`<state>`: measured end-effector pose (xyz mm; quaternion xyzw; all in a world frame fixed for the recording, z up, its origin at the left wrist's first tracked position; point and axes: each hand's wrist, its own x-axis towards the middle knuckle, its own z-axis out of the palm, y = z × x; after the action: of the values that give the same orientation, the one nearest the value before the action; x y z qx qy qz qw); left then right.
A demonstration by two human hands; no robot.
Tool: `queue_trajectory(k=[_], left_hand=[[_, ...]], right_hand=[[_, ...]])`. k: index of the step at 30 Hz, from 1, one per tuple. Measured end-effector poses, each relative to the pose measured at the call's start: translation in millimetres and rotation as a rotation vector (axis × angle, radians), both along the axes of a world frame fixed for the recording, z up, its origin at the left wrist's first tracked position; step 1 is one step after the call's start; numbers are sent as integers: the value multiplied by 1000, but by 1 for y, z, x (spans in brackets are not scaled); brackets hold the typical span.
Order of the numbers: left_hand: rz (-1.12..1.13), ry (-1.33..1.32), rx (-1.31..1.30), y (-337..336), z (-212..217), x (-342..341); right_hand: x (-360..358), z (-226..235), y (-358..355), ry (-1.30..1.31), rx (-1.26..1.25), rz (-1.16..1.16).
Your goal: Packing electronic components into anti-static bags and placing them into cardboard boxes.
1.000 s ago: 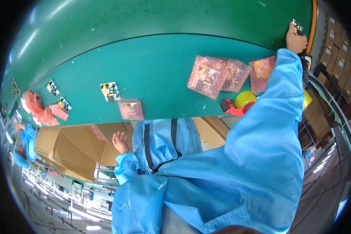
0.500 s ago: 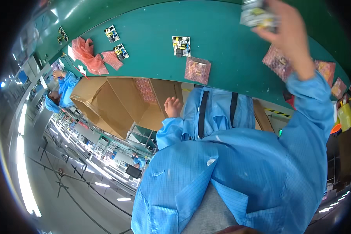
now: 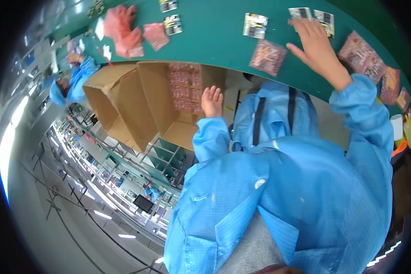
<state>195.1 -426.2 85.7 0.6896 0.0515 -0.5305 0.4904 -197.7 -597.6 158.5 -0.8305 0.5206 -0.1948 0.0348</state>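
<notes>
My right hand [image 3: 316, 45] lies spread over the green belt [image 3: 214, 43], holding nothing. Its fingertips are at two small circuit boards [image 3: 300, 13] [image 3: 324, 21]. A third board [image 3: 255, 24] and a pink anti-static bag [image 3: 267, 57] lie just left of it. My left hand [image 3: 212, 101] hangs below the belt edge, fingers apart and empty, beside an open cardboard box [image 3: 137, 105]. Pink bags [image 3: 185, 86] stand inside that box. Both of my arms are in blue coat sleeves.
More pink bags lie at the right [image 3: 361, 51] [image 3: 390, 85] and in a heap at the far left [image 3: 123, 27], with other boards [image 3: 171, 24] nearby. A co-worker in a blue coat [image 3: 77, 75] is at the left. A white cup [image 3: 397, 125] stands at the right.
My right hand came in from the far right with a small board and now rests open on the belt by the boards. The view swung left and the box came into sight.
</notes>
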Motion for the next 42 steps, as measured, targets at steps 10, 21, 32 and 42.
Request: queue_trajectory(k=[10,21,32,42], left_hand=[[561,426,-267,-23,38,64],[532,591,-342,-23,55,103],[28,346,-147,-135,8,96],[-881,-1193,-255,-235,-6,140]], right_hand=[[268,73,150,-816,930,471],[338,101,189,-657,649,445],[330,42,66,-782,1046,308],[355,-68,-141,-326,493,34]])
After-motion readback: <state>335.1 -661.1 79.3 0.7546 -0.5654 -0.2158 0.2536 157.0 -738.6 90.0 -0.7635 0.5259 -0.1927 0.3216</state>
